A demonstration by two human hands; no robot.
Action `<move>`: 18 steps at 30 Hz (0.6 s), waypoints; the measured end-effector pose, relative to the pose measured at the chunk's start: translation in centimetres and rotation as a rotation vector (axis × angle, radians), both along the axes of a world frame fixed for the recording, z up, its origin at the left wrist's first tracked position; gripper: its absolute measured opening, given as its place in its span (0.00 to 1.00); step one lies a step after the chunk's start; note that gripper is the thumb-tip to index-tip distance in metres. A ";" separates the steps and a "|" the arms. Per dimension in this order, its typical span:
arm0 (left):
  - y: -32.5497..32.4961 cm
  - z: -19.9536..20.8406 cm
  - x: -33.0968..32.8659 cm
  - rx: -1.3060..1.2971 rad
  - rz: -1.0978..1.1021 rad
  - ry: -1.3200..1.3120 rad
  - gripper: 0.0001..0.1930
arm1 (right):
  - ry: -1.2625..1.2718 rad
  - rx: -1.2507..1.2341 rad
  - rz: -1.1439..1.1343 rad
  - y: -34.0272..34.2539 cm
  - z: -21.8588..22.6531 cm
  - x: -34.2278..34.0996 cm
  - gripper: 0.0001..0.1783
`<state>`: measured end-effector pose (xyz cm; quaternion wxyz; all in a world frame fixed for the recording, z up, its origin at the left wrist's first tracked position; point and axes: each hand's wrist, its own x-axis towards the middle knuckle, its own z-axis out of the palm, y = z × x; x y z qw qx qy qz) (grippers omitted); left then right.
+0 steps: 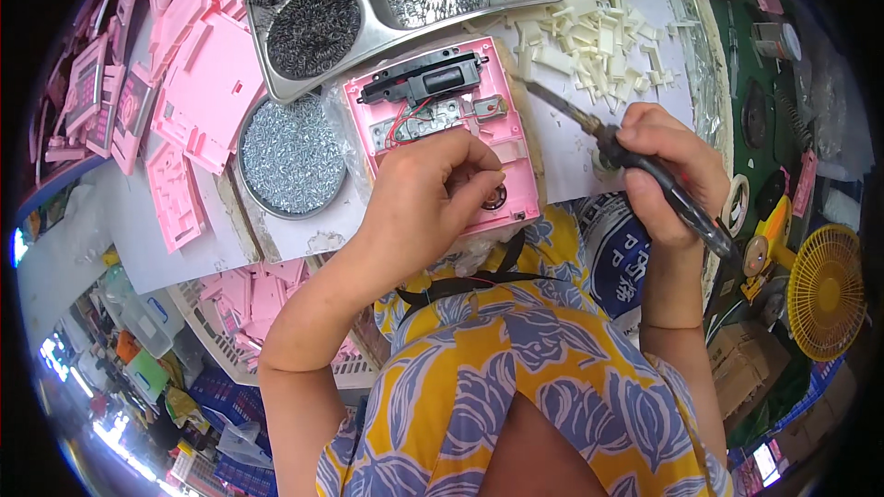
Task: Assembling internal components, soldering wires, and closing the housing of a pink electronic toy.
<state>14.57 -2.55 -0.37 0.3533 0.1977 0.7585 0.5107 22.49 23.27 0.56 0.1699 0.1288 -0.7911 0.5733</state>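
A pink plastic housing (523,152) lies face up before me, holding a black mechanism (447,80), metal plates and thin red wires. My left hand (428,189) rests over its lower part, thumb and fingers pinched together. What they hold, if anything, is hidden. Just beside the fingertips, a dark round part (495,197) sits in the housing. My right hand (677,166) is closed around the black handle of a soldering iron (635,161). The iron's metal tip points up and left, beside the housing's upper right edge.
A round dish of small screws (293,161) stands left of the housing. Behind is a metal tray (368,53) of springs. Cream plastic parts (599,37) lie at back right, pink panels (207,92) at left. A yellow fan (826,290) is at far right.
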 end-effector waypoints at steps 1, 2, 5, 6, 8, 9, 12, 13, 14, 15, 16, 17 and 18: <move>0.0 -0.2 0.1 0.002 0.010 -0.005 0.02 | -0.066 -0.023 -0.047 -0.8 0.0 0.2 0.21; -0.1 -0.2 0.1 -0.009 0.026 -0.034 0.02 | -0.106 -0.005 -0.067 -1.6 0.0 0.1 0.23; -0.2 0.0 -0.1 -0.018 0.044 -0.079 0.02 | -0.044 0.178 -0.053 -3.9 -0.8 -0.9 0.26; -0.3 0.0 -0.1 -0.009 0.034 -0.064 0.03 | 0.005 0.213 -0.067 -5.1 -1.1 -1.2 0.26; -0.4 -0.1 -0.2 0.012 0.016 -0.042 0.03 | 0.007 0.167 -0.063 -6.1 -2.0 -1.5 0.27; -0.4 -0.2 -0.1 0.024 0.014 -0.033 0.03 | 0.008 0.143 -0.056 -6.4 -2.4 -1.6 0.28; -0.4 -0.7 0.4 0.081 0.100 -0.008 0.03 | -0.034 0.126 -0.059 -6.7 -2.9 -1.0 0.31; -0.4 -0.9 0.5 0.105 0.144 -0.001 0.03 | -0.046 0.137 -0.061 -6.8 -2.8 -0.7 0.33; -0.4 -0.9 0.5 0.111 0.147 -0.002 0.03 | -0.054 0.173 -0.065 -6.8 -2.6 -0.4 0.33; -0.4 -0.9 0.6 0.116 0.152 -0.003 0.03 | -0.041 0.196 -0.072 -6.7 -2.5 -0.2 0.34; -0.3 -0.9 0.7 0.121 0.156 -0.004 0.03 | -0.027 0.219 -0.081 -6.7 -2.4 -0.1 0.34; -0.4 -0.8 0.7 0.098 0.101 0.063 0.03 | 0.011 0.231 -0.096 -6.5 -2.4 0.1 0.33; -0.5 -0.6 0.6 0.078 0.043 0.129 0.03 | 0.047 0.244 -0.112 -6.4 -2.2 0.2 0.33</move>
